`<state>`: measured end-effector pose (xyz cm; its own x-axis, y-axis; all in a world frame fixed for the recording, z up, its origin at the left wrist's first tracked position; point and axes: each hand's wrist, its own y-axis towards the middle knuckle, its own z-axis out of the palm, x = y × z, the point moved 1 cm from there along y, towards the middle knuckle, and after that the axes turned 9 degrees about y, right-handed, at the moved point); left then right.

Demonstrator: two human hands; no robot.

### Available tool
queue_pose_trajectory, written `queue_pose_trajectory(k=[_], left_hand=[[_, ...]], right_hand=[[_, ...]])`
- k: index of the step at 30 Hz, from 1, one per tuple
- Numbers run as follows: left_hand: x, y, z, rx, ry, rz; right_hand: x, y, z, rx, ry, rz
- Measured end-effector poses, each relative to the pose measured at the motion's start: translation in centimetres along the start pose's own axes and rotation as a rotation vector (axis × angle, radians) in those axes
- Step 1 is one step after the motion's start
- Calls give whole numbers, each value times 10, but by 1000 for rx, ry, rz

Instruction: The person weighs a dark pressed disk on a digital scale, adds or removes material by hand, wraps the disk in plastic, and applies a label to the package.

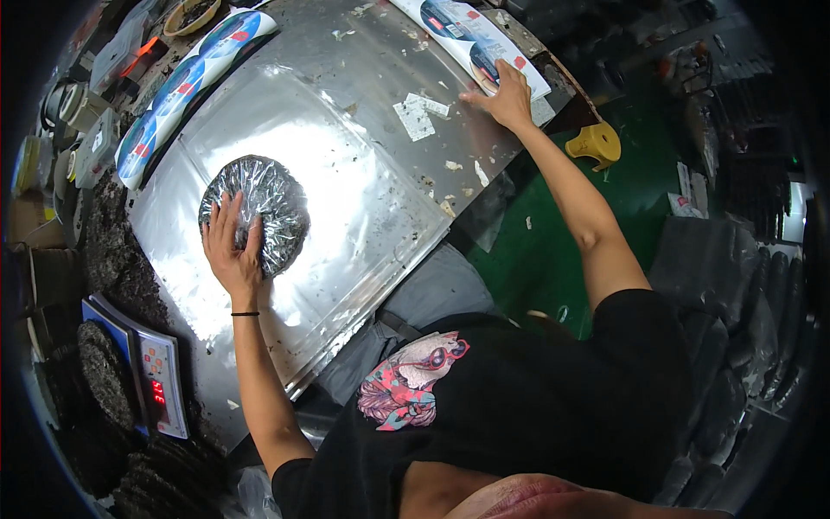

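Note:
A dark round disc (pixel 285 201) wrapped tightly in clear film lies on a stack of clear plastic sheets (pixel 363 194). My left hand (pixel 233 243) rests over the disc's near left side, fingers spread, with a black band around the wrist. At the table's far right, my right hand (pixel 509 97) touches the near end of a stack of printed label sheets (pixel 463 39). Its thumb and fingers are apart, and whether it pinches a sheet is not clear. Another curled strip of round blue-and-white labels (pixel 194 91) lies beyond the plastic sheets at the left.
A digital scale (pixel 162 383) carries a dark round cake (pixel 107 373) at the left. Torn paper scraps (pixel 418 115) litter the metal table (pixel 324 45). Off its right edge is a yellow tape-like core (pixel 594 144). Tubs and boxes (pixel 84 107) crowd the far left.

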<state>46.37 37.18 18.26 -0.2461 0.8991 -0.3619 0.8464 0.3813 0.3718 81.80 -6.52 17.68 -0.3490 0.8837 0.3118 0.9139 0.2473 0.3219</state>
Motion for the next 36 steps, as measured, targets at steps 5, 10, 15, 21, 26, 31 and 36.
queue_pose_trajectory(k=[5, 10, 15, 21, 26, 31, 36], left_hand=[[4, -2, 0, 6, 7, 9], [0, 1, 2, -4, -8, 14], [-3, 8, 18, 12, -91, 27], [8, -2, -10, -6, -10, -7], [10, -5, -4, -22, 0, -5], [7, -14, -3, -9, -119, -171], [13, -19, -7, -119, -84, 49]], right_hand=[[-56, 11, -7, 139, 466, -106], [-98, 83, -20, 411, 828, 224], [-261, 196, -133, -325, 679, 658], [-193, 182, -141, -225, 1382, 560], [182, -40, -4, 46, 1051, -103], [338, -167, 36, 268, 889, -582], [361, -147, 7, 408, 620, -802]])
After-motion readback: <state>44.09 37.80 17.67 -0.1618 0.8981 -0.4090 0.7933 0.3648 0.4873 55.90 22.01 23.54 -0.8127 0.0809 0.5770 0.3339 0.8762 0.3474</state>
